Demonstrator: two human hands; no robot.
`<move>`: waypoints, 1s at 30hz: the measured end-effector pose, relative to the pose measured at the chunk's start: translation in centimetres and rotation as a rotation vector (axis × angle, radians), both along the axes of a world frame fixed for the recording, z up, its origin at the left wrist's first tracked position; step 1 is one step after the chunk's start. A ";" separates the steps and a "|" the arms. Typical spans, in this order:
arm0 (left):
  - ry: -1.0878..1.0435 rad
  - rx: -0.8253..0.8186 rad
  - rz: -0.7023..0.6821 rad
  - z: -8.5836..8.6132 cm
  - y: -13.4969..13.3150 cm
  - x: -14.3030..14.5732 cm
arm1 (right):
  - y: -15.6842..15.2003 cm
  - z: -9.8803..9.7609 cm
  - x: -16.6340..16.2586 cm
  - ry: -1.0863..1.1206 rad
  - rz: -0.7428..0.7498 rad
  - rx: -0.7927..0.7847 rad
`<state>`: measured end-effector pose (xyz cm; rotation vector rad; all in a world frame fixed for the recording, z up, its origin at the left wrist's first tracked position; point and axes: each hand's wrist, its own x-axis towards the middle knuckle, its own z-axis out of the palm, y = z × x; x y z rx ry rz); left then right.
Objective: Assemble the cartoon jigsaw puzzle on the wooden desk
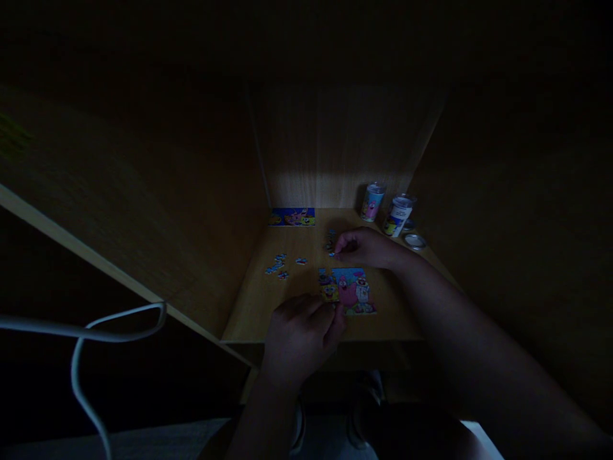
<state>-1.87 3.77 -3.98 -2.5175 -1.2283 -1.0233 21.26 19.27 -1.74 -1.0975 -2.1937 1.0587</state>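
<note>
A partly joined jigsaw puzzle (352, 291) with cartoon figures lies near the shelf's front edge. My left hand (301, 329) rests at its lower left side, fingers curled and thumb against them, and covers that corner; what lies between the fingertips is hidden. Beyond the puzzle, my right hand (359, 247) pinches at the near end of a short column of loose puzzle pieces (331, 239), with a small piece at its fingertips. More puzzle pieces (276, 263) are scattered to the left, and a single piece (301, 260) lies between the two groups.
A blue picture card (292, 217) lies against the back wall. At the back right stand two clear-lidded canisters, one pink and blue (372, 203), one with a white label (397, 216), beside a round lid (415, 241). Wooden walls enclose the shelf; a white cable (79, 364) hangs at left.
</note>
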 end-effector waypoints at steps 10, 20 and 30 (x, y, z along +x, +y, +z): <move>-0.005 -0.126 0.028 0.6 0.6 0.5 | -0.2 0.1 -0.2 0.049 0.097 -0.085; 0.023 -0.203 -0.052 0.8 0.6 0.4 | -0.5 1.0 -0.3 0.026 0.100 -0.154; 0.022 -0.226 -0.063 0.8 0.6 0.3 | -0.5 0.9 -0.3 -0.025 0.053 -0.187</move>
